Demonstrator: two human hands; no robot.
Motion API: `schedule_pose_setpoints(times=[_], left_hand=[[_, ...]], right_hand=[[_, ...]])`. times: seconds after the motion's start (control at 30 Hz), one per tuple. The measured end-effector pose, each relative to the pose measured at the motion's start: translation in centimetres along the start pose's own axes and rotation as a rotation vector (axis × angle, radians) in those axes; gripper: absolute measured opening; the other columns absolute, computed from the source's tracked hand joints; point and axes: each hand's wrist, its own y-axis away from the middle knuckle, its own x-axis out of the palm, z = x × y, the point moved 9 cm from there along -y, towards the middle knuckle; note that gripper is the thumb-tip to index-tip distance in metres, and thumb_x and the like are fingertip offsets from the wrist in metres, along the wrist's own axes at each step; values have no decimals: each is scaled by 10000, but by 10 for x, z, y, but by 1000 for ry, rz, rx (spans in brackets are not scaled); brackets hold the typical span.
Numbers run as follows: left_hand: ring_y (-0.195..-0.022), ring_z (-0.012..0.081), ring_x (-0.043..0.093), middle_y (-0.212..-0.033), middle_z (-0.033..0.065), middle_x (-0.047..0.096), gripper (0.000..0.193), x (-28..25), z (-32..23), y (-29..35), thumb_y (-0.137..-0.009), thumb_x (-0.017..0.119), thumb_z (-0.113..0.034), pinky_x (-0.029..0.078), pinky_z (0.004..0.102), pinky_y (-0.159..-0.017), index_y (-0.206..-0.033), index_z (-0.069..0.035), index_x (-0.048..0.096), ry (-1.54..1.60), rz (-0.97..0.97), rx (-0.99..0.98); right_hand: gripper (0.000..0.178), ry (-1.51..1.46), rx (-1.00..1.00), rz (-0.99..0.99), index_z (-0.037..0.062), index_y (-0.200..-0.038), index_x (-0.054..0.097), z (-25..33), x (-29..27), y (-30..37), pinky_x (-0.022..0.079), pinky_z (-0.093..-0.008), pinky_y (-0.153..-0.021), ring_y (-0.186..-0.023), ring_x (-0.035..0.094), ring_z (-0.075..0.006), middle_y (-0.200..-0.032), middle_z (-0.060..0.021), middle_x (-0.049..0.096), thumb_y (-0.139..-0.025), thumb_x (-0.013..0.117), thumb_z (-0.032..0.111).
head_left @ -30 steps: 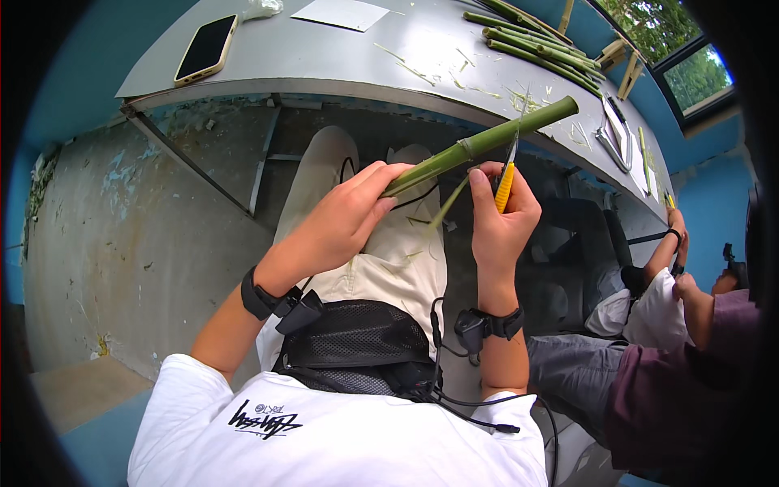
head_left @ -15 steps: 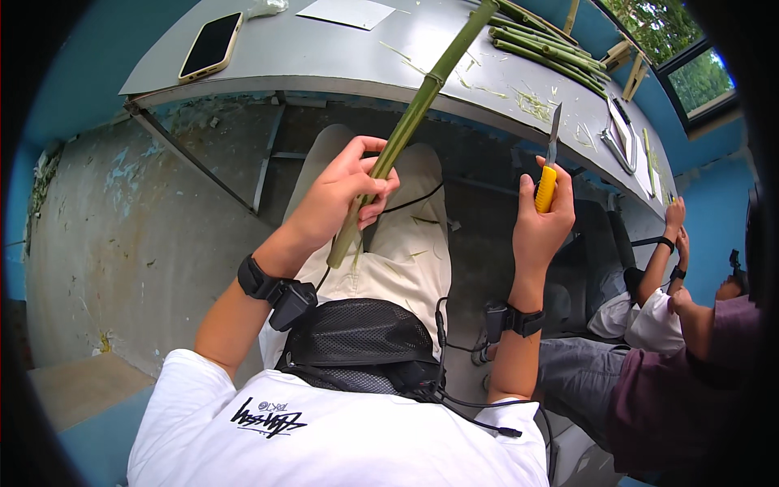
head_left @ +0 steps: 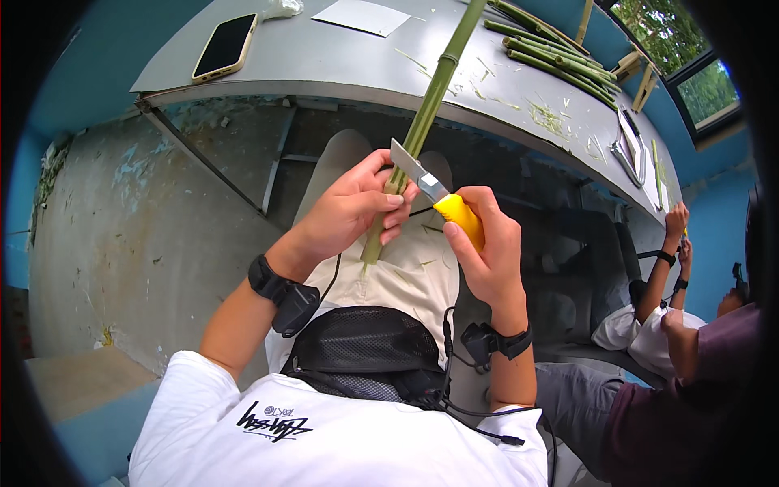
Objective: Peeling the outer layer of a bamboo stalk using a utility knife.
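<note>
My left hand (head_left: 361, 197) is closed around the lower part of a green bamboo stick (head_left: 432, 104). The stick slants up and away from my lap, its upper part passing over the table edge and out of the top of the view. In my right hand (head_left: 491, 243) is a yellow-handled utility knife (head_left: 459, 219) with its blade out. The blade lies across the stick just above my left fingers; whether it bites into the surface I cannot tell. Pale stripes run along the stick near the grip.
A grey table (head_left: 324, 57) spans the far side. On it are a phone (head_left: 225, 46), a white sheet (head_left: 361, 16), a bundle of bamboo sticks (head_left: 560, 58), green shavings (head_left: 548, 118) and a metal-framed tool (head_left: 629, 154). Another person (head_left: 661, 390) sits close on the right.
My right hand has moved left and brought the knife from beside the stick onto it. The stick has shifted slightly right and stands a little steeper, still held in my left hand.
</note>
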Motion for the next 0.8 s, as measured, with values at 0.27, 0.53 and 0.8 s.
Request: schedule_pose_setpoints(times=[0.27,0.53,0.8], left_hand=[[-816,120,539,-1051,40,597,640,3,-4,6,-1092,543,-138,460,274,-683,-1678,-60,299,108,1,20],[-810,37,532,-1076,-30,578,653,14,-13,5,-953,696,-67,420,210,-626,-1562,-12,468,-179,-46,22],[-757,4,511,-1065,-43,583,678,16,-22,5,-941,740,-68,391,188,-583,-1572,-49,494,-270,-143,46]], right_hand=[[309,15,-76,-11,31,-1170,688,10,-4,-1,543,-354,-677,-737,705,-324,-921,-138,720,-902,754,169],[403,92,-109,17,65,-1322,705,23,0,0,536,-353,-658,-727,701,-302,-927,-117,712,-925,722,131],[489,173,-167,-3,174,-1410,714,29,-6,0,487,-351,-566,-619,624,-251,-823,-62,656,-924,755,141]])
